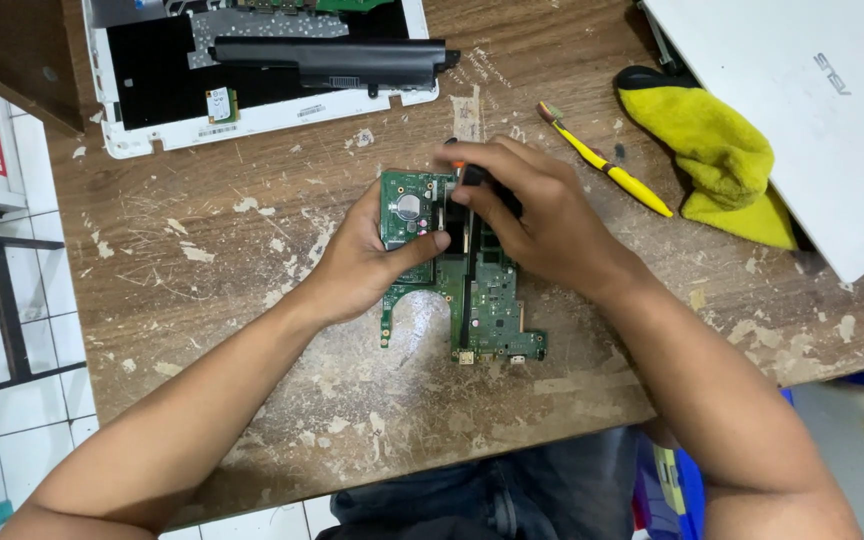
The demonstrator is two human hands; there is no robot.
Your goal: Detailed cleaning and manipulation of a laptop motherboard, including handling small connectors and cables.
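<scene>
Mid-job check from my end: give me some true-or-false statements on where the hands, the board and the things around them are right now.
1. The left hand grips the green circuit board. True.
2. The right hand rests flat on the bare table. False: it holds a dark tool over the board.
3. The yellow toothbrush lies on the wooden table. True.
4. The yellow cloth covers the board. False: it lies by the white laptop lid.
</scene>
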